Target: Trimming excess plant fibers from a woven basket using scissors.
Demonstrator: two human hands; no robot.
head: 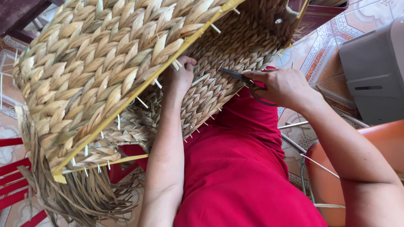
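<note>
I've got the woven basket (97,71) tipped on its side across the lap, mouth toward me. My left hand (180,75) reaches inside, fingers pressed against the braided inner wall near the yellow rim frame (139,86), bracing it rather than gripping anything. My right hand (283,86) is closed around the scissors (242,77), blades slightly parted, tips at the weave. To trim well I'd judge: keep the blades flat along the braid, snip only loose fibre ends, left fingers clear of the tips. Loose straw tails (84,195) hang off the basket's lower edge.
</note>
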